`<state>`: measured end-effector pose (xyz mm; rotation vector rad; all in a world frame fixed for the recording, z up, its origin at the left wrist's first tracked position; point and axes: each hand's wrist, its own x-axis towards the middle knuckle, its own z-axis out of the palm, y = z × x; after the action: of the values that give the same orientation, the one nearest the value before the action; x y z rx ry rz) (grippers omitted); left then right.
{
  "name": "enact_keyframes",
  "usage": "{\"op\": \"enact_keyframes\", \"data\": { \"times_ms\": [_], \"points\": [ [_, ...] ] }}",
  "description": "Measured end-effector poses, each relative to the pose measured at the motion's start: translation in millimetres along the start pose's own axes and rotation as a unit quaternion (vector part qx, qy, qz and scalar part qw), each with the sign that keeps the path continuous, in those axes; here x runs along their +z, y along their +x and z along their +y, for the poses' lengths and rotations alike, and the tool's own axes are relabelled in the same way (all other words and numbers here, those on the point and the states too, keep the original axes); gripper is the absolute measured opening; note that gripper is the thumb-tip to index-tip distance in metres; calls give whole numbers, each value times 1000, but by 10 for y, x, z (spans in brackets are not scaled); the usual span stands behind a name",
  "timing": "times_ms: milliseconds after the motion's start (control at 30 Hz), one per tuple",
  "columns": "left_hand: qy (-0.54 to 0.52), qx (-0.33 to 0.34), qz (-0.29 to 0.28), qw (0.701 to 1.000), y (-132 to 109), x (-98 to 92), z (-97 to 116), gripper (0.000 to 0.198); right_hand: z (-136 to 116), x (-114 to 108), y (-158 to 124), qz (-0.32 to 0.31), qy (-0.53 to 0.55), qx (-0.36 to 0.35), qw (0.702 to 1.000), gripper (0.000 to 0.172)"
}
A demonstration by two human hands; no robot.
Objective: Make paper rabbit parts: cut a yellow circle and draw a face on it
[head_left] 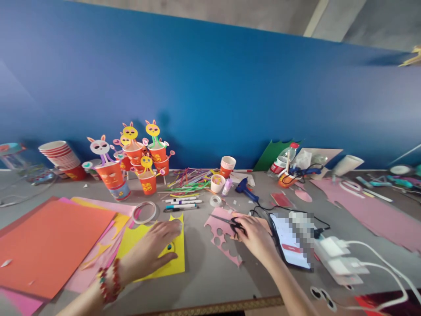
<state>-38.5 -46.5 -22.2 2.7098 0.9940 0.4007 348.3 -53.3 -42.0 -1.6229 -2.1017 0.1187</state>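
My left hand [157, 243] rests over a sheet of yellow paper [179, 263], fingers stretched out and the thumb apart. A small round piece with a dark dot [169, 247] shows on the yellow sheet between thumb and fingers. On my left wrist sits a red bead bracelet [115, 278]. My right hand [253, 232] has its fingers around the black handles of a pair of scissors [221, 218], blades pointing left. Under the blades lies a pink paper scrap [226, 252] with round holes cut along it.
Orange paper [55, 245] covers the left side. Decorated cups [112, 174], markers [182, 202], pipe cleaners [189, 181], a tape roll [215, 201] and a blue glue gun [246, 190] stand or lie further back. A phone [289, 245] and a power strip [342, 267] with cables are at right.
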Motion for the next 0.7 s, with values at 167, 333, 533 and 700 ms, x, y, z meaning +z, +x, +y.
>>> {"op": "enact_keyframes", "data": {
  "times_ms": [167, 333, 533, 700],
  "points": [
    [-16, 137, -75, 988, 632, 191, 474, 50, -40, 79, 135, -52, -52, -16, 997, 42],
    [40, 173, -97, 979, 1043, 588, 580, 72, 35, -268, 76, -38, -4, -7, 999, 33],
    [33, 113, -67, 991, 1234, 724, 625, 58, 325, -564, -287, 60, 144, 99, 983, 21],
    [9, 122, -57, 991, 1573, 755, 865, 47, 391, -347, -444, 203, 295, 214, 909, 31]
  ]
}}
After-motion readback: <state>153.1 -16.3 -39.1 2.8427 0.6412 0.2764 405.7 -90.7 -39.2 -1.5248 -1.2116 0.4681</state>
